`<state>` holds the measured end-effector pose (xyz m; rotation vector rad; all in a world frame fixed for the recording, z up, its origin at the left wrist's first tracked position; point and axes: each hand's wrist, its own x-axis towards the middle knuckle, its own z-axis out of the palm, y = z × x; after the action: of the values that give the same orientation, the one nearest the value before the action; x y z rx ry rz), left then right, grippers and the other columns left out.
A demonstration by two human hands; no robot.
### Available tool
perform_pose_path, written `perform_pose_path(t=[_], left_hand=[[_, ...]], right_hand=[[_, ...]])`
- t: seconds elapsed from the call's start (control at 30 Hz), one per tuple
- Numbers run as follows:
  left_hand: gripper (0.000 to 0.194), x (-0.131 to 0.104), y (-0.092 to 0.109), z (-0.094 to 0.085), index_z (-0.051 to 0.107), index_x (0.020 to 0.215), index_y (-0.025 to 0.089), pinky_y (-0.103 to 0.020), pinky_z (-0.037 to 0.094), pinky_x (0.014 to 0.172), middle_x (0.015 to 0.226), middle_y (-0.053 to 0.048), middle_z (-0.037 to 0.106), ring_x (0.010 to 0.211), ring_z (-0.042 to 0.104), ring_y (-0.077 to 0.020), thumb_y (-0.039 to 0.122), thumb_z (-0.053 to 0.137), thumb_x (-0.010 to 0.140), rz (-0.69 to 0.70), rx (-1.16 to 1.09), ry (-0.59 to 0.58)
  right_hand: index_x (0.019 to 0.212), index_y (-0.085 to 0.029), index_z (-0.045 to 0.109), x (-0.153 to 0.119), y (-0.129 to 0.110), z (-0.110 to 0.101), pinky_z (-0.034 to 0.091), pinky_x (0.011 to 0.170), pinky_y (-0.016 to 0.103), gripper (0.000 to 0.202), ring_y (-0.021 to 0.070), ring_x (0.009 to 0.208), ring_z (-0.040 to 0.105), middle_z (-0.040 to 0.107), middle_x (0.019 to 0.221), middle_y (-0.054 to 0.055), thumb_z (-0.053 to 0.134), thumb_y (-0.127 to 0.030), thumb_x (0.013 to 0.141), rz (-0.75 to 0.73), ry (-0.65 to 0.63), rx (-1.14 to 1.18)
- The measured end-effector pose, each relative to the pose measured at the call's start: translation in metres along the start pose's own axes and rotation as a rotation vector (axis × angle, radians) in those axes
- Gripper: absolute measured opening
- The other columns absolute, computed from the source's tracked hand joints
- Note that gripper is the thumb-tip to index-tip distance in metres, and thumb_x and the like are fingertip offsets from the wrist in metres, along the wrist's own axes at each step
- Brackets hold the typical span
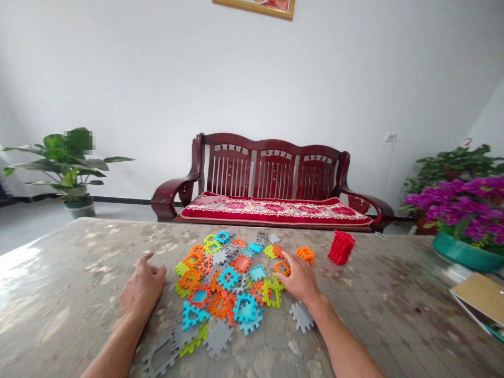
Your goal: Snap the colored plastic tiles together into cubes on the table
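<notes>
A spread of interlocking plastic building tiles with toothed edges, in orange, blue, green and grey, lies across the table; one blue window tile (228,277) sits near its middle. At the right side of this spread, my right hand (300,278) has its thumb and fingers around an orange ring-shaped tile (282,268). My left hand (142,283) rests on the table left of the tiles, thumb and index finger apart, holding nothing. Beyond my right hand is a small stack of orange tiles (305,255). Farther right stands a taller stack of red tiles (341,247).
A grey tile (302,316) lies beside my right forearm. On the table's right are a teal planter (466,252) with purple flowers and a brown-covered book or box (480,296). Past the patterned table (59,273) stands a wooden bench (271,170) with a red cushion.
</notes>
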<state>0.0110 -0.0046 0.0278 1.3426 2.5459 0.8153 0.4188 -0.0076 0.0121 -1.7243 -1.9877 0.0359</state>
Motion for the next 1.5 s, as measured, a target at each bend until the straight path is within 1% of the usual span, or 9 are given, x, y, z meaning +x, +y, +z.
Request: perform_pose_path(t=[0.17,0.27,0.37,0.47,0.6,0.7,1.0,1.17,1.5], left_hand=[[0.052,0.0,0.001,-0.002,0.057,0.123,0.023,-0.038,0.049,0.07,0.099,-0.007,0.076,0.096,0.069,-0.0329,0.058,0.049,0.084,-0.032,-0.008,-0.007],[0.042,0.001,0.001,-0.003,0.064,0.097,0.024,-0.037,0.049,0.067,0.098,-0.009,0.075,0.091,0.069,-0.0319,0.059,0.044,0.086,-0.04,0.051,-0.029],[0.042,0.001,0.001,-0.004,0.064,0.089,0.025,-0.037,0.049,0.064,0.091,-0.01,0.073,0.085,0.069,-0.0314,0.057,0.037,0.089,-0.043,0.097,-0.044],[0.039,0.0,0.002,-0.006,0.065,0.091,0.025,-0.037,0.05,0.064,0.092,-0.01,0.073,0.085,0.068,-0.0311,0.053,0.038,0.088,-0.063,0.107,-0.061],[0.038,-0.003,0.005,-0.008,0.065,0.107,0.022,-0.038,0.052,0.068,0.127,-0.014,0.064,0.098,0.068,-0.0325,0.044,0.043,0.086,-0.024,0.089,-0.001],[0.039,-0.005,0.005,-0.009,0.064,0.116,0.021,-0.038,0.052,0.069,0.136,-0.016,0.057,0.097,0.069,-0.031,0.032,0.041,0.087,-0.025,0.073,0.034],[0.036,0.002,-0.004,-0.004,0.063,0.115,0.025,-0.033,0.049,0.065,0.112,-0.01,0.071,0.094,0.069,-0.029,0.027,0.045,0.084,-0.029,0.069,-0.012],[0.04,0.004,-0.005,-0.005,0.066,0.113,0.027,-0.031,0.047,0.061,0.088,-0.008,0.072,0.085,0.07,-0.0281,0.02,0.048,0.078,-0.057,0.092,-0.055],[0.043,0.004,-0.004,-0.001,0.068,0.111,0.026,-0.033,0.049,0.061,0.106,-0.009,0.074,0.087,0.07,-0.0289,0.018,0.051,0.072,-0.019,0.082,-0.009]], right_hand=[[0.135,-0.021,0.057,-0.003,-0.003,-0.004,0.04,0.104,0.042,0.061,0.0296,0.121,0.057,0.065,0.129,0.012,0.068,-0.036,0.076,0.044,-0.016,-0.094],[0.134,-0.022,0.057,-0.004,-0.005,-0.005,0.038,0.103,0.041,0.059,0.0286,0.118,0.057,0.067,0.126,0.011,0.066,-0.033,0.077,0.048,-0.016,-0.118],[0.134,-0.022,0.057,-0.004,-0.006,-0.005,0.038,0.101,0.04,0.057,0.0276,0.117,0.058,0.068,0.124,0.011,0.064,-0.03,0.078,0.044,-0.011,-0.117],[0.135,-0.021,0.056,-0.004,-0.006,-0.005,0.039,0.1,0.04,0.057,0.0274,0.116,0.058,0.068,0.124,0.011,0.062,-0.03,0.079,0.049,0.014,-0.104],[0.137,-0.02,0.053,-0.004,-0.004,-0.005,0.04,0.099,0.039,0.06,0.0266,0.114,0.059,0.067,0.124,0.01,0.061,-0.028,0.079,0.043,0.045,-0.085],[0.137,-0.02,0.052,-0.004,-0.001,-0.005,0.041,0.099,0.039,0.058,0.0264,0.113,0.059,0.067,0.123,0.01,0.06,-0.029,0.081,0.03,0.104,-0.067],[0.141,-0.018,0.048,0.008,0.032,-0.016,0.04,0.097,0.044,0.062,0.0299,0.107,0.058,0.068,0.118,0.012,0.057,-0.036,0.082,0.169,0.376,-0.08],[0.14,-0.017,0.05,0.014,0.047,-0.024,0.042,0.092,0.043,0.063,0.0311,0.103,0.06,0.069,0.118,0.014,0.058,-0.038,0.081,0.31,0.4,-0.146],[0.141,-0.017,0.049,0.018,0.054,-0.02,0.041,0.09,0.044,0.063,0.0323,0.105,0.059,0.069,0.115,0.015,0.056,-0.041,0.083,0.381,0.366,-0.194]])
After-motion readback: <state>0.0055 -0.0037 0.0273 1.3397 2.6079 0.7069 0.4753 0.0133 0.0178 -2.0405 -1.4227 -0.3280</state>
